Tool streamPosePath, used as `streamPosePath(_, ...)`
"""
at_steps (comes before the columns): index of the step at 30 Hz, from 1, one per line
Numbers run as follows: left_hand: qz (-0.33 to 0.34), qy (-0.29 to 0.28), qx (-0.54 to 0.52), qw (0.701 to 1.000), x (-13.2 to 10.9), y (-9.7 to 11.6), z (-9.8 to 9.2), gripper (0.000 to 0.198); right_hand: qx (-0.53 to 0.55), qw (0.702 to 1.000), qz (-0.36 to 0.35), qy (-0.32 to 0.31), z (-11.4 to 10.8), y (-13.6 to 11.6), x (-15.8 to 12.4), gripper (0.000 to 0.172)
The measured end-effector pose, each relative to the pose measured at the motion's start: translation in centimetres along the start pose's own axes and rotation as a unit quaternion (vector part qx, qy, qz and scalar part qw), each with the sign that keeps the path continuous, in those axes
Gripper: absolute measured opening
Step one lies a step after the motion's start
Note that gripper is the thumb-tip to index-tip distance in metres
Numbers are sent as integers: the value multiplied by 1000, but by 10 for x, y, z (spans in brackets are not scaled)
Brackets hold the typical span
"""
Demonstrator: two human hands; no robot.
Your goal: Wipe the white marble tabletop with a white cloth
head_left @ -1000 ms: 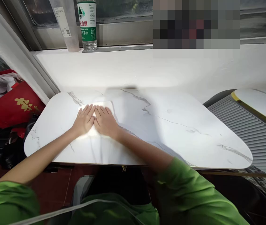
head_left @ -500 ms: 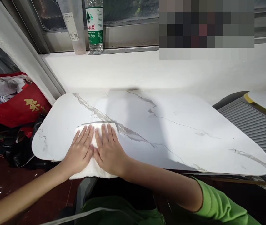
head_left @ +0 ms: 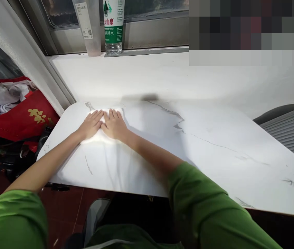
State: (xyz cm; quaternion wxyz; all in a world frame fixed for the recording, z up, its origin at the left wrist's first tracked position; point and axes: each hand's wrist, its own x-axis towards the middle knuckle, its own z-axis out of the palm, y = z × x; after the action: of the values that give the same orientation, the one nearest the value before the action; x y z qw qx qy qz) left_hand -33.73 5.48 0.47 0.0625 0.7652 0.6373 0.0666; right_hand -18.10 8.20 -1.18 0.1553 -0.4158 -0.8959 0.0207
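A folded white cloth (head_left: 97, 138) lies near the far left corner of a white marble-patterned table (head_left: 188, 152). My left hand (head_left: 91, 125) and my right hand (head_left: 114, 125) press flat on the cloth side by side, fingers stretched out and pointing toward the wall. Both arms reach forward from green sleeves. Most of the cloth is hidden under my palms.
A green-labelled water bottle (head_left: 113, 27) and a clear tall cup (head_left: 88, 27) stand on the white window sill (head_left: 149, 76) behind the table. A red bag (head_left: 25, 117) with clothes lies left of the table. A grey slatted surface (head_left: 289, 133) sits at the right.
Both hands pushed the cloth from the table's near edge back to the far left corner. The view shifted left and slightly down.
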Motion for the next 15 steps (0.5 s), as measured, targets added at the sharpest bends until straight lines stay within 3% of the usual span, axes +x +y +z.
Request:
streamPosePath(7,18,34,4,999,71,-33,0,56,1,999,52,-15,16,22,67,61)
streamPosePath(11,23,32,2,999,89,-43,0,57,-9,997,71,-9,18,24,82,58)
streamPosePath(15,24,26,2,999,91,-47,-1,57,-13,997,73,6,19,23,82,57)
